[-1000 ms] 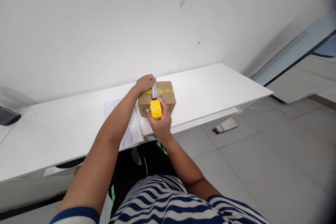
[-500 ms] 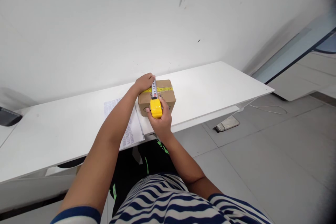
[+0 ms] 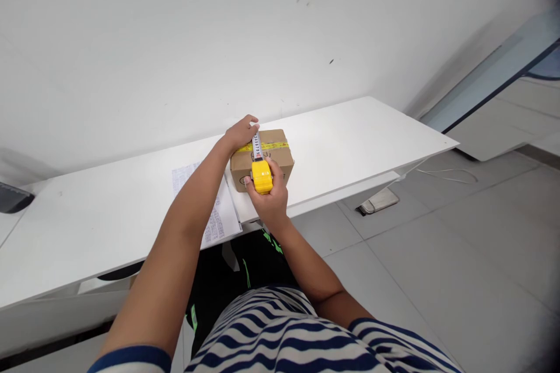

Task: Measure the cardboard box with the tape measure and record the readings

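Note:
A small brown cardboard box (image 3: 282, 157) with yellow tape across its top sits on the white table (image 3: 336, 134). My right hand (image 3: 272, 198) is wrapped round the yellow case of a tape measure (image 3: 262, 176), held at the near side of the box. From the case the white blade (image 3: 256, 145) runs out over the box top to its far edge. At that far left corner my left hand (image 3: 242, 133) is closed on the blade's end, with the fingertips partly turned out of sight. Handwritten marks show on the box, partly covered by the tape measure.
A sheet of paper with writing (image 3: 219, 215) lies left of the box, partly under my left forearm. A black object (image 3: 15, 197) is at the table's left end. The wall (image 3: 175, 41) stands behind the table. On the floor lies a flat device (image 3: 378, 201) near a white cable (image 3: 452, 173).
Both hands stay at the box with the blade across its top. The left fingers have lifted slightly at the far edge. The view has shifted a little.

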Demonstrator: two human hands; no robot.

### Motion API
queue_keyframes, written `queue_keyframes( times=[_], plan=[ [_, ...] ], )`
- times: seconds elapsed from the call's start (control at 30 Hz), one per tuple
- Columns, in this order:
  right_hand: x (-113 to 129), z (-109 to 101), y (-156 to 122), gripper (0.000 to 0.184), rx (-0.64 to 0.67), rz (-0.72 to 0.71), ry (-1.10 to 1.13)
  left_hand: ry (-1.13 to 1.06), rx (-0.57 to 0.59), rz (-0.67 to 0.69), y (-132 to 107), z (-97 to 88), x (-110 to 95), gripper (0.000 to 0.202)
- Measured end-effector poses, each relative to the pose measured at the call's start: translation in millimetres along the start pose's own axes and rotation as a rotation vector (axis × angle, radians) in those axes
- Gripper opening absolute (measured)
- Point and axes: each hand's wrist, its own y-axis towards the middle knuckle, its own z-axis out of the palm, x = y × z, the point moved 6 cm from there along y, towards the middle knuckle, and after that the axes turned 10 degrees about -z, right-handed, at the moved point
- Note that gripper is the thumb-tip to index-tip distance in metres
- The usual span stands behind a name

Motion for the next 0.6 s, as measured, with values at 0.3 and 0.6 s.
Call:
queue_keyframes(
  times=[0.3,0.6],
  plan=[
    [-2,3,-7,0.062,-0.054,-0.086,-0.086,0.102,-0.011,-0.032,-7,-0.4,-7,0.038],
    [1,4,-8,0.063,-0.071,-0.118,-0.13,0.089,-0.004,-0.038,-9,-1.4,-8,0.04]
  ],
)
